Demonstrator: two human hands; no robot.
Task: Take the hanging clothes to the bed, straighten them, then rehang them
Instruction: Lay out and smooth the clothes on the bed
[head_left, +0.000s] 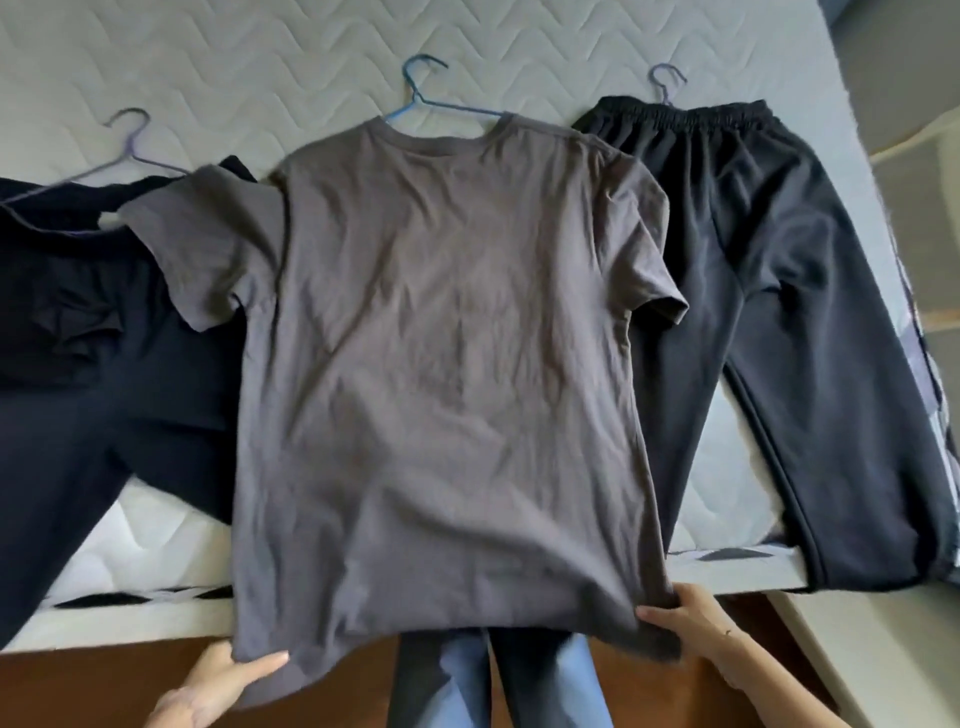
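1. On the bed (260, 62), three garments lie flat, all hangers in place: your shirt (441, 364) in the middle, left trousers (78, 364) and right trousers (779, 312) beside it.
2. Your left hand (223, 675) and right hand (691, 623) each pinch a hem corner, grip clamped on the shirt.
3. Creases show across the shirt; by my judgement, you have carried everything over, and the smoothing and all rehanging are left.

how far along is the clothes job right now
Done: dark garment, grey t-shirt and black trousers lie on the bed with hangers. In hand: left hand and right hand grip the t-shirt's hem, straightening it. Left: rehanging all three.
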